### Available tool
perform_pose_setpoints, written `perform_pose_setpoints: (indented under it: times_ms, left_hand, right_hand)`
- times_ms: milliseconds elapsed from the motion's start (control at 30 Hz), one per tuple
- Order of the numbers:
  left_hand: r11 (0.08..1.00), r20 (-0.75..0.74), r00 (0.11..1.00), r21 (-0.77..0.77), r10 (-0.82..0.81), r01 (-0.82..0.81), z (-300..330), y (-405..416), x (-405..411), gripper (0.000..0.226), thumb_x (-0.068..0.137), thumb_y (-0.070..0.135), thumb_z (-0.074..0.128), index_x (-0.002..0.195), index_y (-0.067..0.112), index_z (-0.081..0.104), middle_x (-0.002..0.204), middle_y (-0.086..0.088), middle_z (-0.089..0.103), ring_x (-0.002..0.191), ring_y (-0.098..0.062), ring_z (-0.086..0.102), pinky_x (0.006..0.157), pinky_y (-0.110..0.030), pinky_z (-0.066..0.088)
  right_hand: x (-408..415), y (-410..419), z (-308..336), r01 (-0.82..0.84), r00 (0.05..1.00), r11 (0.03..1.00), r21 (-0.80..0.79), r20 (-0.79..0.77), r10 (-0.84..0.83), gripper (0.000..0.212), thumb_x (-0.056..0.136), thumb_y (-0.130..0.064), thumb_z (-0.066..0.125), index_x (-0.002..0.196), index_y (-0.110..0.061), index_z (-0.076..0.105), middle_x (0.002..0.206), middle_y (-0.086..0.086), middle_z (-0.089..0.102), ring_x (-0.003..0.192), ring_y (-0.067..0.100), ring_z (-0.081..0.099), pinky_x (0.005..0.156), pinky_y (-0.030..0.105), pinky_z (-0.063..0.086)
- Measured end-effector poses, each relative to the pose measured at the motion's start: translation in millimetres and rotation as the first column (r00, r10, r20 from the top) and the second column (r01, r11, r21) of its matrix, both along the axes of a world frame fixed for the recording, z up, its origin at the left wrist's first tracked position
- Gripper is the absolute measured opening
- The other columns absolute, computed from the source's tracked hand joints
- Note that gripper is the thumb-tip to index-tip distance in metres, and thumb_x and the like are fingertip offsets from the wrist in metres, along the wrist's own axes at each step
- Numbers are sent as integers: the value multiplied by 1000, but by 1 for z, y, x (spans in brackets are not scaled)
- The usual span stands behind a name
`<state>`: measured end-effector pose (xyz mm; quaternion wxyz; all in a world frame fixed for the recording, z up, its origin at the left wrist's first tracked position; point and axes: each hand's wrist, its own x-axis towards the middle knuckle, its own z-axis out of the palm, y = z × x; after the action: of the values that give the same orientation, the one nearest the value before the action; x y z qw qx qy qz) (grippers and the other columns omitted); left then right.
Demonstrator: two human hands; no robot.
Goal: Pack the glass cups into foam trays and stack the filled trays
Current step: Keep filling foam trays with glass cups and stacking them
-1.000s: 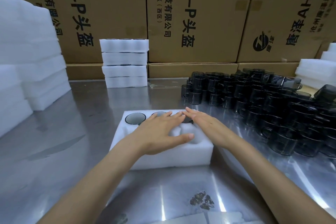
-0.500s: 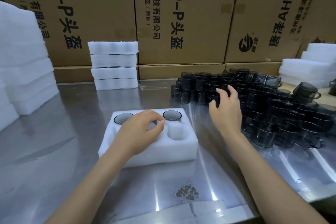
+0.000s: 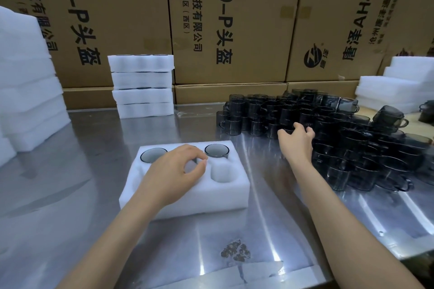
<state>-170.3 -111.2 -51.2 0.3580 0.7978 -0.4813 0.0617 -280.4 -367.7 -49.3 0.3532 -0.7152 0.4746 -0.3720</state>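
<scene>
Cardboard cartons [image 3: 234, 19] wall the steel table [image 3: 70, 195] at twelve o'clock. Your heap of smoked glass cups [image 3: 352, 138] sprawls at two o'clock. The stack of filled foam trays [image 3: 142, 84] stands at eleven. The open foam tray [image 3: 187, 197] sits centre, a cup [image 3: 216, 150] in its far right pocket. Your left hand [image 3: 173, 171] rests on it, thumb and forefinger pinched together, holding nothing I can make out. Your right hand [image 3: 297, 141] curls over a cup at the heap's edge; whether it grips, I cannot tell.
</scene>
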Motion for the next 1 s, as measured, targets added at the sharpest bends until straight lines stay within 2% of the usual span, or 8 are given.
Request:
perform_pose_setpoints:
  times_ms: [333, 467, 533, 633, 800, 867, 933, 1000]
  left_hand:
    - [1000, 8, 1000, 2, 0, 0, -1, 1, -1, 17, 92, 34, 50, 100, 34, 65, 103, 28, 57, 100, 6, 52, 85, -23, 44]
    - [1000, -11, 1000, 2, -2, 2, 0, 1, -2, 18, 92, 34, 49, 100, 33, 65, 104, 27, 57, 100, 7, 51, 84, -20, 43]
    - [1000, -10, 1000, -6, -3, 2, 1, 1, -3, 17, 92, 33, 49, 100, 32, 65, 104, 26, 58, 100, 6, 51, 85, -22, 43]
    - [1000, 21, 1000, -15, 2, -2, 2, 1, -4, 16, 92, 32, 50, 97, 31, 65, 102, 22, 61, 100, 2, 52, 86, -27, 44]
    - [999, 114, 993, -49, 7, -2, 4, 4, -7, 16, 93, 27, 52, 99, 26, 66, 99, 16, 62, 100, -8, 54, 85, -32, 44]
    - [996, 113, 994, -85, -1, 11, 6, 5, -8, 15, 93, 26, 53, 101, 26, 66, 99, 15, 62, 100, -8, 55, 85, -30, 44]
    - [988, 39, 999, -156, -9, 15, 9, 9, -6, 14, 92, 27, 56, 102, 29, 65, 100, 18, 62, 99, -2, 55, 83, -23, 42]
    - [971, -80, 997, -240, -9, -10, 13, 18, 0, 15, 89, 36, 60, 104, 37, 62, 104, 23, 62, 99, 4, 56, 80, -17, 40]
  right_hand:
    - [-1, -6, -6, -89, 994, 995, -33, 68, 91, 58, 95, -27, 47, 148, -14, 28, 155, 2, 17, 106, 31, 58, 89, 47, 50]
    - [1, 1, -3, -24, 982, 985, -173, 180, 56, 43, 96, -28, 46, 138, -17, 45, 141, 2, 38, 74, 15, 57, 74, 33, 45]
    - [0, 6, 1, 21, 952, 975, -222, 304, 48, 32, 97, -27, 47, 126, -20, 57, 127, 0, 51, 75, 1, 53, 75, 25, 41]
    - [-4, 18, 8, 21, 894, 952, -307, 432, 119, 16, 95, -22, 54, 107, -23, 64, 106, -2, 63, 83, 1, 56, 77, 20, 47]
    - [2, 50, 17, -172, 829, 905, -389, 439, 346, 11, 89, -11, 62, 94, -21, 61, 85, -15, 61, 76, -5, 57, 72, 11, 46]
    - [7, 63, 20, -298, 790, 887, -352, 430, 436, 18, 91, -8, 60, 102, -21, 60, 89, -11, 59, 84, 2, 58, 80, 21, 50]
    - [11, 77, 22, -409, 739, 852, -327, 429, 519, 24, 92, -4, 56, 106, -23, 61, 93, -7, 60, 93, 12, 60, 85, 31, 51]
    - [15, 93, 26, -512, 657, 797, -319, 453, 603, 29, 93, -1, 53, 103, -26, 63, 97, -6, 64, 94, 12, 62, 84, 28, 52]
